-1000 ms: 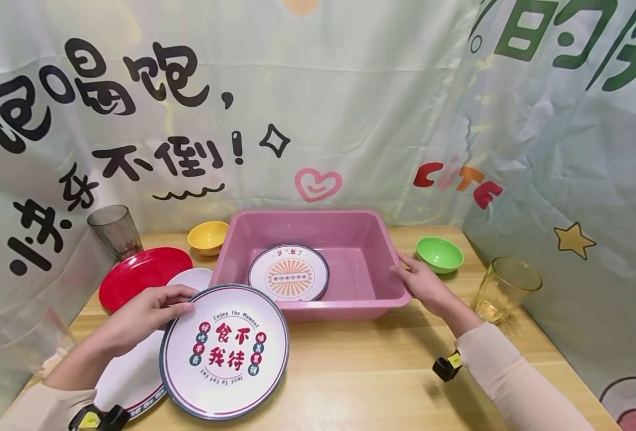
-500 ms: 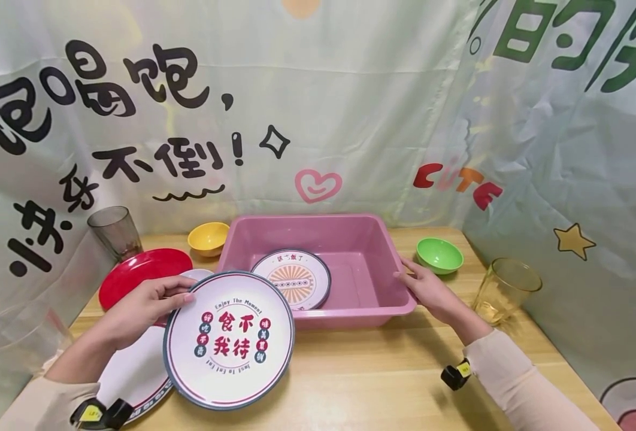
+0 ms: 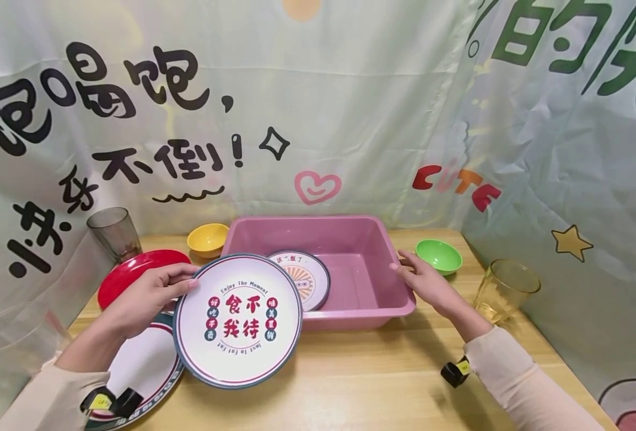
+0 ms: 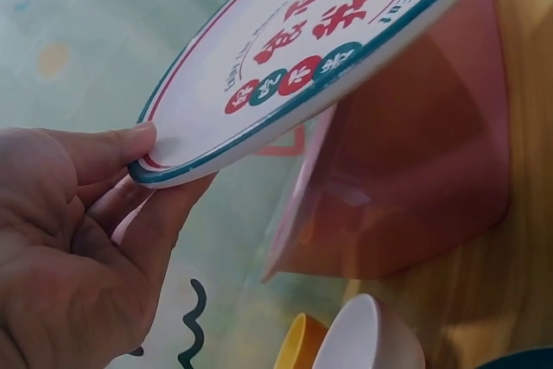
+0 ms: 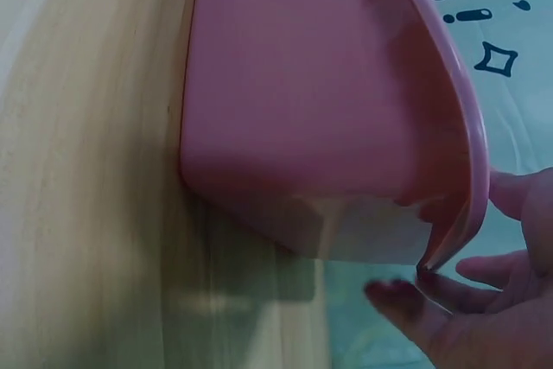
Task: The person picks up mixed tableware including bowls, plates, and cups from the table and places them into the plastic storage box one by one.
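Note:
My left hand point(image 3: 148, 299) pinches the left rim of a round white plate point(image 3: 237, 359) with a blue edge and red lettering. It is held tilted above the table, its far edge overlapping the front left of the pink basin point(image 3: 358, 314) in the head view. In the left wrist view the thumb point(image 4: 117, 153) lies on the plate's face, fingers underneath. Inside the basin a second plate point(image 3: 315, 281) with an orange sunburst is partly hidden. At the basin's right rim is my right hand point(image 3: 423, 281); the right wrist view shows the rim between thumb and fingers.
Below my left arm lies a larger white plate point(image 3: 145, 365), with a red plate point(image 3: 129, 275) behind. Around stand a grey glass point(image 3: 115, 233), a clear glass point(image 3: 21, 335), a yellow bowl point(image 3: 208, 239), a white bowl point(image 4: 354, 339), a green bowl point(image 3: 438, 257) and an amber glass point(image 3: 506, 287).
My left hand has raised the plate and carried it slightly right, covering more of the sunburst plate. The basin has slid a little towards me, with my right hand staying at its rim.

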A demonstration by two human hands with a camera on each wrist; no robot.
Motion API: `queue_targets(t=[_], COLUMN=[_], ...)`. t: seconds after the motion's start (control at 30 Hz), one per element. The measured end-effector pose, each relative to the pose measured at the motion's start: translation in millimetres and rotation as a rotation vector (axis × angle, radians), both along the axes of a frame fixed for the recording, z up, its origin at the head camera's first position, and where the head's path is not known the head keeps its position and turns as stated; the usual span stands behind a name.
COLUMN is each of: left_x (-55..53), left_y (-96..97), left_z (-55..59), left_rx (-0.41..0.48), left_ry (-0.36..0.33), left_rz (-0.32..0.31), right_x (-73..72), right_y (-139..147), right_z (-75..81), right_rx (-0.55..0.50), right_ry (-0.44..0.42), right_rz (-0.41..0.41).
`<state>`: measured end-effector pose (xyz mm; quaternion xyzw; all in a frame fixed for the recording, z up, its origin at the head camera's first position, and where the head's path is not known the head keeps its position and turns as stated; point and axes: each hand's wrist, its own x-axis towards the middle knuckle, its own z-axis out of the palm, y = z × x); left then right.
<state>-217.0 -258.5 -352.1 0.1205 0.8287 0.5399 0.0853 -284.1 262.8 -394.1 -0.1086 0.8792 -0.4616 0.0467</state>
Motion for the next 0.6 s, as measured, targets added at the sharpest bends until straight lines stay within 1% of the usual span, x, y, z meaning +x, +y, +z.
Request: queue_targets(t=[0.2, 0.33, 0.47, 0.6], left_x=[-5.4, -9.0, -11.3, -14.4], left_y=[5.8, 10.1, 13.9, 18.8], left_z=[1.6, 2.8, 4.6, 6.9], left_rx=[0.023, 0.062, 0.090, 0.118], left_ry=[0.010, -0.003, -0.012, -0.024], left_rz=[0.025, 0.047, 0.059, 0.074], right_x=[-0.1, -2.7, -4.2, -2.7], right_y=[-6.9, -11.5, -20.0, -32.4], right_z=[9.6, 15.5, 21.1, 26.1], right_rx=[0.054, 0.051, -0.015, -0.136], right_ry=[0.076, 0.129, 0.167, 0.159], right_rz=[-0.066, -0.096, -0.084, -0.020])
